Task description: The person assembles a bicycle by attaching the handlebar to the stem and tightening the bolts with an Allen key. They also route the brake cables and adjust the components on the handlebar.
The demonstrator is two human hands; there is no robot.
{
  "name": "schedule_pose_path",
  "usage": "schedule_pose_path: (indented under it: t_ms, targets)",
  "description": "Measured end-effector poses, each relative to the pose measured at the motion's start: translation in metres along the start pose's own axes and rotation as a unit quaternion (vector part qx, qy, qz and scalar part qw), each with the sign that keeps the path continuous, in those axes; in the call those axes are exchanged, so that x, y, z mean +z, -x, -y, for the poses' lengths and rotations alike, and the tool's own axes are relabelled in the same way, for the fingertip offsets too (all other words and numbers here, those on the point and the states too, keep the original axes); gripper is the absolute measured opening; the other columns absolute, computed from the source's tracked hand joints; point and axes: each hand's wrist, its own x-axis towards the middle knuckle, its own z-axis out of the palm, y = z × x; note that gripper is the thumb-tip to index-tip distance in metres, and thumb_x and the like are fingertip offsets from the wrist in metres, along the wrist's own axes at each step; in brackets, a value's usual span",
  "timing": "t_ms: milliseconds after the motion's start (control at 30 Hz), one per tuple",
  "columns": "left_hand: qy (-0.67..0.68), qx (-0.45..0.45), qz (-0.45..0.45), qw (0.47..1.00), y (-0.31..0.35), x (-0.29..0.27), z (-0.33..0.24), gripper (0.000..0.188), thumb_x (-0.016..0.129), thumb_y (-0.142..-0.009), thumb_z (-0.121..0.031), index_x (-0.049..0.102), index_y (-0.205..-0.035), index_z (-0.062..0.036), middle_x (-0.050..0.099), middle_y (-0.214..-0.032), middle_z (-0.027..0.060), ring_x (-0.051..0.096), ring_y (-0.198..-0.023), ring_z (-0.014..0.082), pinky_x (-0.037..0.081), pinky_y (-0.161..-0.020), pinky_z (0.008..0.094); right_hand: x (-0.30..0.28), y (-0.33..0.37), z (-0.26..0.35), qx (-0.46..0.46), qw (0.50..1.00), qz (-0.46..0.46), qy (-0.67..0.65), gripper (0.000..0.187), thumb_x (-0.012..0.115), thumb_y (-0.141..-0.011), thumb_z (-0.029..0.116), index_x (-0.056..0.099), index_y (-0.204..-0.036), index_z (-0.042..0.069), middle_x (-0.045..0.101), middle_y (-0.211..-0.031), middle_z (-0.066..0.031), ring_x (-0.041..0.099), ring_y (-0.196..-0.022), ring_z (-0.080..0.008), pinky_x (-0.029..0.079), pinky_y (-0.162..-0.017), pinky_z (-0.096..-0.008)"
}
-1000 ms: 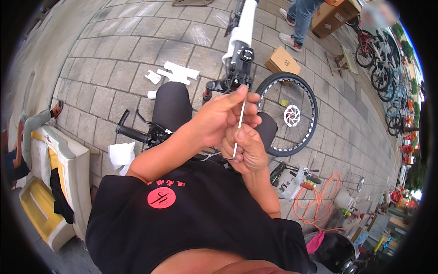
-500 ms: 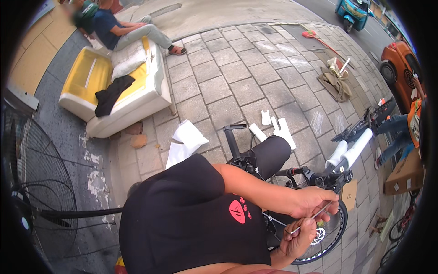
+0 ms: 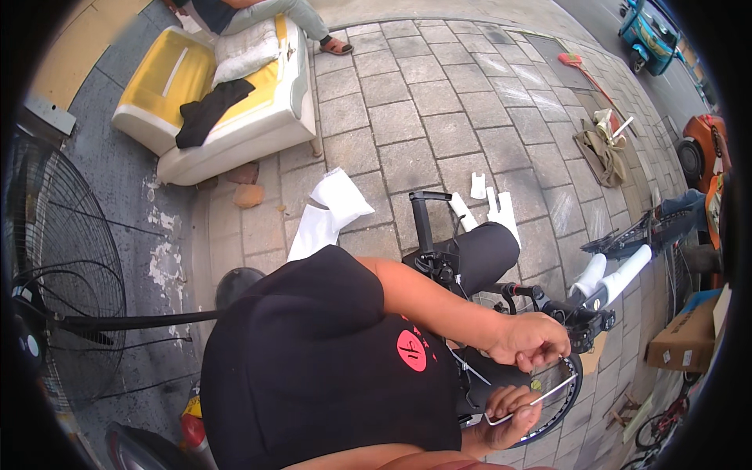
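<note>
A thin silvery L-shaped hex key (image 3: pixel 554 388) lies across the fingers of my right hand (image 3: pixel 509 413), which is closed on it near the bent end. The long end sticks out below my left hand (image 3: pixel 534 340). My left hand has its fingers curled, close to the key's tip but apart from it. Whatever its fingertips may pinch is too small to make out. Beneath both hands is a black bicycle, with a spoked wheel (image 3: pixel 578 385) below them. Its black handlebar area (image 3: pixel 540 299) is just beyond my left hand, and a black crank arm (image 3: pixel 423 223) points upward.
White foam pieces (image 3: pixel 505 215) and white packaging (image 3: pixel 342 196) lie on the paving. A yellow-and-white sofa (image 3: pixel 235 145) holds a seated person. A caged fan (image 3: pixel 70 258) stands at left. Another bicycle (image 3: pixel 627 239), a cardboard box (image 3: pixel 685 337) and a person are at right.
My left hand has come off the hex key, which both hands held before. The key stays in my right hand, its long end now free. The view has shifted slightly.
</note>
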Motion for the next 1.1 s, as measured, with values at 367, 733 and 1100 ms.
schedule_pose_path:
  t_ms: [367,733,1100]
  targets:
    - [-0.011,0.102,0.544,0.833,0.085,0.046,-0.081,0.037,0.052,-0.109,-0.031,0.060,-0.102,0.0044,0.060,-0.066,0.0065,0.057,-0.051,0.0238,0.045,-0.045,0.0379,-0.020,-0.021,0.011,-0.072,0.988,-0.111,-0.084,0.032,0.053,-0.105,0.027,0.044,-0.082,0.007,0.041,-0.061,-0.0026,0.038,-0.047,-0.0136,0.032,-0.045,-0.0304]
    - [-0.081,0.151,0.754,0.634,0.088,0.083,-0.069,0.029,0.066,-0.093,-0.021,0.046,-0.075,-0.0092,0.053,-0.070,0.0086,0.050,-0.053,0.0341,0.038,-0.046,0.0447,-0.015,-0.005,-0.001,-0.070,0.970,-0.167,-0.160,0.028,0.059,-0.098,0.016,0.049,-0.076,0.003,0.046,-0.058,-0.0082,0.042,-0.046,-0.0166,0.037,-0.045,-0.0312]
    - [-0.078,0.157,0.765,0.620,0.086,0.112,-0.084,0.019,0.064,-0.098,-0.019,0.053,-0.089,-0.0074,0.057,-0.081,0.0112,0.056,-0.068,0.0331,0.043,-0.058,0.0450,-0.024,0.000,-0.004,-0.079,0.971,-0.168,-0.150,0.027,0.059,-0.099,0.016,0.049,-0.078,0.003,0.046,-0.060,-0.0083,0.042,-0.047,-0.0164,0.037,-0.045,-0.0308]
